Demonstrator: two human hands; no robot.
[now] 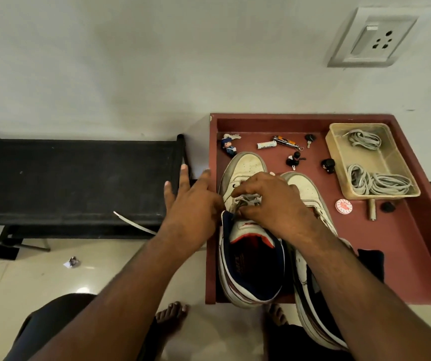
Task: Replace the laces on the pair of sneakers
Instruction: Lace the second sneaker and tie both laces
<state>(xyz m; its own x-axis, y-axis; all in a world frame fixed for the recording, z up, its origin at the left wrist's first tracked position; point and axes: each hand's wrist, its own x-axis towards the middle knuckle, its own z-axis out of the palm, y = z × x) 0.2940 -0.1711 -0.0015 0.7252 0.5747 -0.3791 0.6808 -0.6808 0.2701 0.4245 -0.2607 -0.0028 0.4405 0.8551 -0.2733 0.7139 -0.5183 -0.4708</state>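
Two white sneakers with navy heels stand side by side on a red-brown tray table. The left sneaker carries a grey lace in its eyelets. My right hand curls over those eyelets and pinches the lace. My left hand sits at the shoe's left side with three fingers spread straight, its thumb and forefinger at the lace. The lace's free end trails left from under that hand. My right arm partly hides the right sneaker.
A clear plastic box at the tray's back right holds grey laces. A battery, keys, a doll keychain and a round badge lie about. A black stool stands left. My bare feet are below.
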